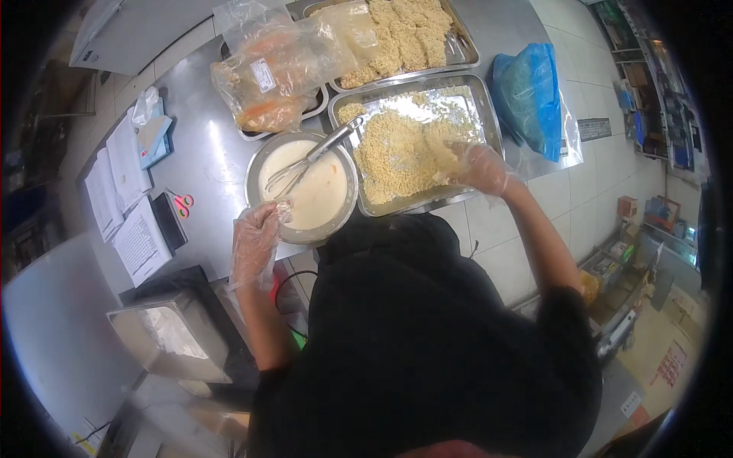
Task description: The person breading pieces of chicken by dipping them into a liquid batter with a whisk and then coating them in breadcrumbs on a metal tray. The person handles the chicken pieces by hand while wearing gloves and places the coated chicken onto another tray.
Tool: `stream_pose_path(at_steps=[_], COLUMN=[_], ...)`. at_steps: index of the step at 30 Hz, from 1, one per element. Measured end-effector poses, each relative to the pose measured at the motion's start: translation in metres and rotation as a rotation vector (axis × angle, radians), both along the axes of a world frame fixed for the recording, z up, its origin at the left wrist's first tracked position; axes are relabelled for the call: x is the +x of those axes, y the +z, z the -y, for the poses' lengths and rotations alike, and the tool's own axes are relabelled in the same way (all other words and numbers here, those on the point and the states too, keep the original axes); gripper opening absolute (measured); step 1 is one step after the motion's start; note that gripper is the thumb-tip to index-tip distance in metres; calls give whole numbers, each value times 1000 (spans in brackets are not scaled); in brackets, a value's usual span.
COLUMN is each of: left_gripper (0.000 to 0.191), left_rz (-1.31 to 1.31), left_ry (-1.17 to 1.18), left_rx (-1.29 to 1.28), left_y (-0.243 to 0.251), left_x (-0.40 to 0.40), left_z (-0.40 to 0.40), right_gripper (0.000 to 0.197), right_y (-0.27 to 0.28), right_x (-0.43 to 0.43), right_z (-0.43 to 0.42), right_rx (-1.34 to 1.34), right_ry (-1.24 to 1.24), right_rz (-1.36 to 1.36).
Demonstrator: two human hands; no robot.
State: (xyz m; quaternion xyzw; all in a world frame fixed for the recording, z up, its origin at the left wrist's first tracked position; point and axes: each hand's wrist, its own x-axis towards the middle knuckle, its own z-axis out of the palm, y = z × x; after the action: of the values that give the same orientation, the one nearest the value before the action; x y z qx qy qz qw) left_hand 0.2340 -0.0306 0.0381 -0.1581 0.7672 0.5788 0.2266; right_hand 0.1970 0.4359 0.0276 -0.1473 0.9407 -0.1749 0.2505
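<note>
My left hand [256,236], in a clear plastic glove, is at the near left rim of a steel mixing bowl [350,213]. Its fingertips are drawn together and smeared with pale batter [312,197]; whether they pinch something or touch the rim is unclear. A wire whisk [312,151] rests in the bowl, its handle over the far right rim. My right hand [481,169], also gloved, is at the right side of a steel tray [493,123]. Its blurred fingers are among the yellowish crumbs [395,154], which hide what they may hold.
Behind stand a tray of crumb-coated pieces [409,34] and a plastic bag of food [280,74]. A blue bag [527,100] stands right on the steel table [200,131]. Scissors [183,205], a dark flat device [169,220] and papers [137,246] lie left.
</note>
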Motion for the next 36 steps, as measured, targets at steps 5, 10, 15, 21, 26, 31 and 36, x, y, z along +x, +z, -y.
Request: stream_pose_path(at_steps=[5, 10, 15, 21, 26, 31, 36], left_gripper=[27, 31, 31, 28, 27, 26, 26], left_rz=[4, 12, -12, 0, 32, 12, 0], left_ry=[22, -12, 12, 65, -6, -36, -17], left_rx=[22, -28, -100, -24, -49, -71, -21], left_y=[8, 9, 15, 11, 15, 10, 4], left_x=[4, 8, 13, 11, 3, 0, 4], left_z=[-2, 3, 3, -8, -8, -8, -3], right_gripper=[73, 77, 72, 39, 26, 34, 25], right_y=[-27, -69, -100, -104, -112, -176, -87], right_x=[-27, -47, -32, -4, 29, 35, -15], right_z=[60, 127, 120, 56, 61, 48, 39], right_rx=[15, 131, 156, -107, 221, 158, 82], right_ry=[-320, -3, 303, 421, 309, 299, 96], right_rz=[70, -326, -279, -229, -233, -202, -85])
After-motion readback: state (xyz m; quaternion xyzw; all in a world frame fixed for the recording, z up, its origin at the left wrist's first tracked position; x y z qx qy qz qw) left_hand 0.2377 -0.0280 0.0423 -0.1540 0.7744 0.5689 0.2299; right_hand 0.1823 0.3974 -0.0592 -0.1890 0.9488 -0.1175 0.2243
